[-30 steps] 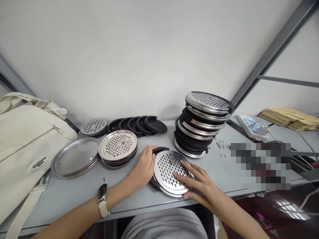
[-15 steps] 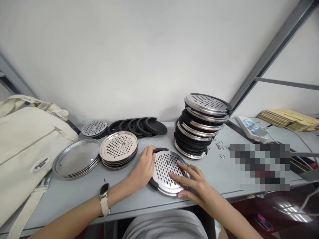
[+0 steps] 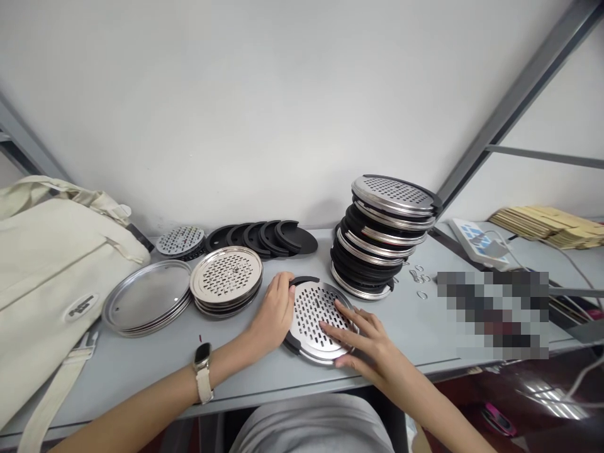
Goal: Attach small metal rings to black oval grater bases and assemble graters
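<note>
A round perforated steel disc lies on a black ring near the front edge of the grey table. My left hand curls round the disc's left rim, a watch on its wrist. My right hand rests on the disc's right side, fingers spread flat over the holes. Just behind stands a tall uneven stack of assembled discs and black rings.
Left of my hands lie a stack of perforated discs, a stack of plain steel plates, a small perforated disc and a row of black rings. A cream bag fills the far left. Small metal clips and a power strip are right.
The disc and both hands have shifted slightly left and toward me; my right hand's fingers have slid further onto the disc's face.
</note>
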Tool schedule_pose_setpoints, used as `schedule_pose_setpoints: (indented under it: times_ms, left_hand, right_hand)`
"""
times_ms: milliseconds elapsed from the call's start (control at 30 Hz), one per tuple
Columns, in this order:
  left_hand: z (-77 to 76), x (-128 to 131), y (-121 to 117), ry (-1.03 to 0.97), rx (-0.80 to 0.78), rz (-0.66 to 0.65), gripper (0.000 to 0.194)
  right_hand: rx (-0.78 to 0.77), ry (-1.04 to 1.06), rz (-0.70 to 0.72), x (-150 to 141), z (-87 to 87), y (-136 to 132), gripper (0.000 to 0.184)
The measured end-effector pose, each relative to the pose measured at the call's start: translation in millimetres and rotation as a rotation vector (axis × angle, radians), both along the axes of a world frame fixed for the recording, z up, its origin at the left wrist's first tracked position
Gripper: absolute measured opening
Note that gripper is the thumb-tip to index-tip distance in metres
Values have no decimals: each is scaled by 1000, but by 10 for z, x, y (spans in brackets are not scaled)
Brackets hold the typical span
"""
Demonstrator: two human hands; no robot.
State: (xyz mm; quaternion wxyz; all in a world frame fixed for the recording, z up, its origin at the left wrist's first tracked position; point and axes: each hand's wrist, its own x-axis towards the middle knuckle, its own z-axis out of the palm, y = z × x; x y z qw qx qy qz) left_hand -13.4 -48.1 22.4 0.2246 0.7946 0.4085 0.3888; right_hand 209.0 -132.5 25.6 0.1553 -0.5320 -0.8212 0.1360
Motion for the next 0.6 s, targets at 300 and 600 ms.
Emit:
schedule_pose_setpoints:
  times_ms: [300,600]
  left_hand:
    - [-8,32,-18,25,21,47,25]
    - [-26,39,7,31,29,50,26]
  right_hand:
    - [154,-22,-21,-116,-149,23,48]
    - [222,-14,-71,-207,-223,21,46]
